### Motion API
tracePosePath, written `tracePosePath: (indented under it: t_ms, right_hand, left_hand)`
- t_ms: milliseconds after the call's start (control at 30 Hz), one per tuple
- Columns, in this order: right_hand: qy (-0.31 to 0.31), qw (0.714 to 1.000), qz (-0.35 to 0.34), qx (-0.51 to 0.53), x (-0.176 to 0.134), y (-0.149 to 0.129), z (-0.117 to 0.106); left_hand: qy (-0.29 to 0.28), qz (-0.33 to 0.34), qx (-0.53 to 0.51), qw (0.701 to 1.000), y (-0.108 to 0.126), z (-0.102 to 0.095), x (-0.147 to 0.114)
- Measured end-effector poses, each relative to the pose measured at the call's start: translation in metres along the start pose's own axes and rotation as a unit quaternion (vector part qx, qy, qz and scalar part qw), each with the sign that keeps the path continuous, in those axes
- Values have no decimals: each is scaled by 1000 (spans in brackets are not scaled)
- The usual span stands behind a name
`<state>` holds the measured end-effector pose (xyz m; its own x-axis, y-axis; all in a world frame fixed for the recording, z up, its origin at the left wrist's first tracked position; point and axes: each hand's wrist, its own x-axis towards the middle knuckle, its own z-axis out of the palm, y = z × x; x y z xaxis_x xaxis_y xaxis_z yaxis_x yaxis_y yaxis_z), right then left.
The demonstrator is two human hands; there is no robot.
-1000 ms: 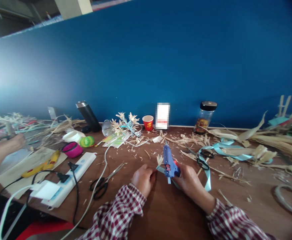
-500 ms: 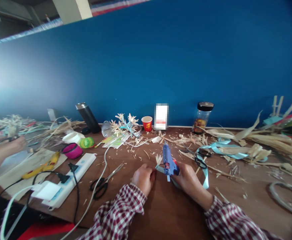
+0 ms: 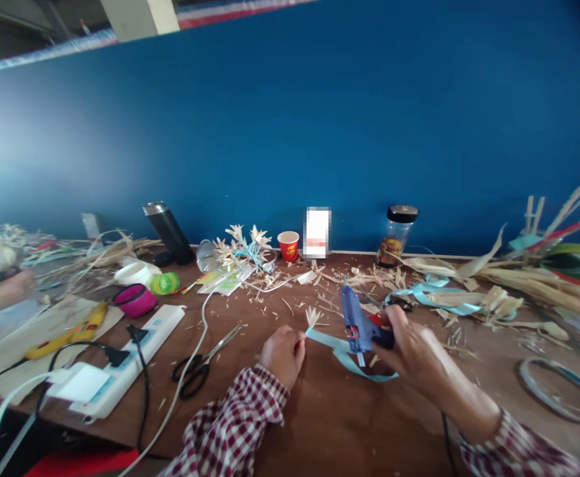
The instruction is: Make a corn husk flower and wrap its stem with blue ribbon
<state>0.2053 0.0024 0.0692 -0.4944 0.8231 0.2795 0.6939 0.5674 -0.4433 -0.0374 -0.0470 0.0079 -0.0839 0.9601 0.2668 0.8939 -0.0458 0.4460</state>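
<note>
My left hand (image 3: 284, 354) is closed, pinching the base of a small pale husk flower (image 3: 312, 317) at the middle of the table. From that base a light blue ribbon (image 3: 356, 363) trails off to the right in a loop. My right hand (image 3: 411, 344) grips the handle of a blue hot glue gun (image 3: 356, 318), which is held just right of the flower with its nozzle facing away from me. Black-handled scissors (image 3: 205, 364) lie spread on the table left of my left hand.
A white power strip (image 3: 145, 354) with plugs and cords lies at left, near a yellow glue gun (image 3: 65, 334). A co-worker's hand (image 3: 8, 291) is at far left. Finished-looking husk flowers (image 3: 247, 248), a red paper cup (image 3: 288, 246) and a glass jar (image 3: 396, 235) stand along the back.
My right hand has moved the glue gun to the right, away from the flower. More of the blue ribbon and flower now shows. My left hand keeps its pinch.
</note>
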Motion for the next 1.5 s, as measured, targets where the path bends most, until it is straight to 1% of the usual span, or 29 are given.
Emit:
tracePosePath:
  t_ms: [67,100,167,233,300,367,433,500,600,700,800,1067,1200,1300,1500]
  right_hand:
    - [14,999,24,20,-3,0,-6]
    - [15,998,29,50,-3,0,-8]
    - [-5,989,34,143,-2,-3,-6]
    - [-44,965,41,253,-1,-6,-1]
    - [-84,934,54,343,0,-8,6]
    - [-123,909,67,392,0,-10,12]
    - [-155,897,76,407,-2,-11,17]
    - [-176,895,73,403,-4,-10,20]
    - [-187,900,79,386,-5,-6,26]
    - [-170,920,91,342,-3,-2,31]
    - [-160,943,83,279,-1,-2,31]
    - [-123,967,61,214,-5,-2,35]
    - [-140,971,53,189,-4,-11,34]
    - [-139,971,57,185,-3,-18,31]
    - [-133,972,67,183,-2,-18,33]
  left_hand:
    - [0,-17,15,1000,1,0,1]
    - [0,-26,19,999,1,0,2]
    - [-2,-41,24,999,1,1,3]
    - [-3,-47,21,999,1,1,4]
    - [-7,-51,15,999,1,0,4]
    - [-12,-51,13,999,1,0,4]
    - [-17,-50,14,999,1,-2,4]
    - [-17,-40,8,999,1,-3,3]
    - [-12,-27,-16,999,1,-3,2]
    - [-10,-28,-29,999,1,-2,2]
    - [-12,-29,-35,999,0,-2,2]
    - [-10,-28,-30,999,-1,-2,2]
    - [-14,-28,-22,999,0,-2,1]
    - [-12,-28,-22,999,-1,-1,2]
    - [0,-22,-13,1000,-2,0,2]
